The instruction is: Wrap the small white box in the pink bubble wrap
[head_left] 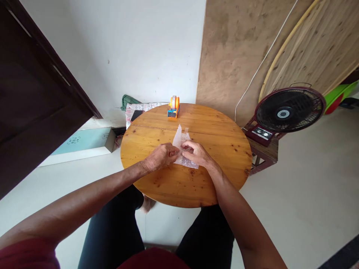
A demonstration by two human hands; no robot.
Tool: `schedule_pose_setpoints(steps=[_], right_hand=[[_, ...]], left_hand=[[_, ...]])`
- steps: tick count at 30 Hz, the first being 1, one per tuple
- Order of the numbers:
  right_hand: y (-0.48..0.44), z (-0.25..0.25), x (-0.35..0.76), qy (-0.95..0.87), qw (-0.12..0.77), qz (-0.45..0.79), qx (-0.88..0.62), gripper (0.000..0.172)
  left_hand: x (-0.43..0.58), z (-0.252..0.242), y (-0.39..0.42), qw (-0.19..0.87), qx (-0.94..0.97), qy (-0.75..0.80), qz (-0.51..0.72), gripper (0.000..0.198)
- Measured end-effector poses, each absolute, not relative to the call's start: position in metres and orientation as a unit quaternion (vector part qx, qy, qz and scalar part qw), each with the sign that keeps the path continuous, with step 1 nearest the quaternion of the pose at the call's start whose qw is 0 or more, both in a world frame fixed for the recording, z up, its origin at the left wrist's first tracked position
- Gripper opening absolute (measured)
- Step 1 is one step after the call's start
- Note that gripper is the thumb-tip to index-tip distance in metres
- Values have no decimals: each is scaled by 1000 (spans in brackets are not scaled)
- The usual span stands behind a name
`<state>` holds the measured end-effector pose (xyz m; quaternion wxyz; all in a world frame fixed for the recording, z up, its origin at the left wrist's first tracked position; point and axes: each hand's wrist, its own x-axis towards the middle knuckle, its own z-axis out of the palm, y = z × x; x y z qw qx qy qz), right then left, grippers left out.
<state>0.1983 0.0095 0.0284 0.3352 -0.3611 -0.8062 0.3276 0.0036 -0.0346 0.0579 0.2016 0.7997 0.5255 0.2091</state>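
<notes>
A piece of clear bubble wrap point(188, 162) lies on the round wooden table in front of me, with its left flap point(177, 137) raised. My left hand point(165, 154) is closed in a pinch on the wrap's left side. From the right, my right hand point(196, 153) curls its fingers and thumb onto the middle of the wrap, gripping it. Whether anything is inside the wrap cannot be made out. A small strip of clear tape point(186, 130) seems to stick up at the far edge.
An orange and blue tape dispenser point(174, 107) stands at the far edge of the wooden table point(224, 130). On the right, a fan point(286, 112) rests on a dark wooden stool point(265, 153). A printed sack point(134, 109) and a pale blue box point(81, 144) are behind to the left.
</notes>
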Motion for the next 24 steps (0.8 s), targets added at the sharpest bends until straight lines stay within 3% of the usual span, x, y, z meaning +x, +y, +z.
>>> schedule_pose_setpoints(steps=[5,9,15,20,24], right_hand=[[10,33,204,-770,319,393,-387,28],[12,36,211,-734,338,421,-411,29],[5,53,216,-738,275,403,-466,29],[-12,71,218,-750,191,373,-512,25],[-24,57,212,-726,204,350,-556,24]], left_hand=[[0,56,-35,165,827,497,204,21],[-5,42,-33,78,867,437,227,28],[-6,14,-31,7,862,379,335,32],[-5,12,-29,-14,861,369,350,31],[-6,12,-29,-22,860,367,355,30]])
